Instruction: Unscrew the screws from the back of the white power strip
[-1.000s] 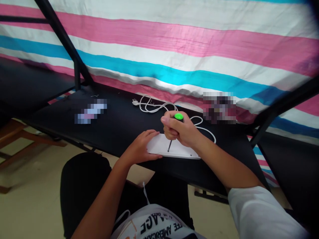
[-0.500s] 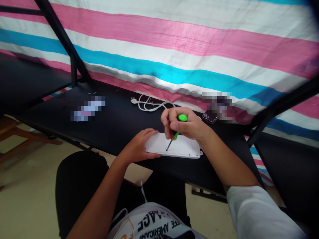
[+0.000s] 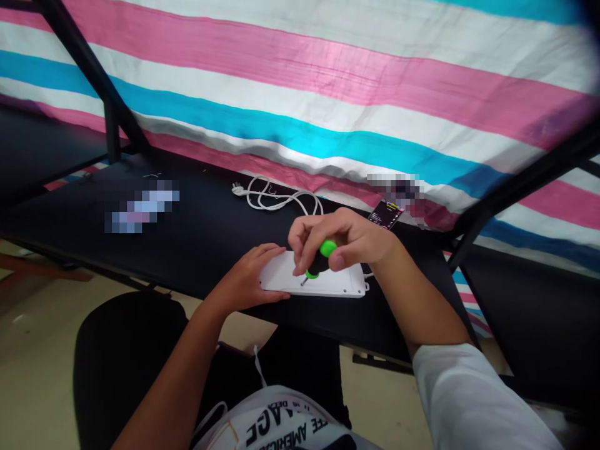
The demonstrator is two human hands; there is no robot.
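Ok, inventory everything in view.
table: 1, black, centre
side surfaces: 2, black, flanking
striped sheet: 1, pink, white, blue, behind table
frame: count unclear, black, both sides
wooden furniture: count unclear, brown, left
floor: 1, beige, below
casing: 1, white, table's front
screwdriver: 1, black and green, over casing
cable with plug: 1, white, behind casing
phone: 1, dark, back right
pixelated patches: 2, unreadable, left and back right
shirt: 1, white, bottom
trousers: 1 pair, black, bottom
left hand: 1, gripping casing
right hand: 1, holding screwdriver

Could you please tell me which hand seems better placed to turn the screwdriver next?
Probably the right hand: it holds the screwdriver, whose shaft points down at the white casing. The left hand is occupied, gripping the casing's left end.
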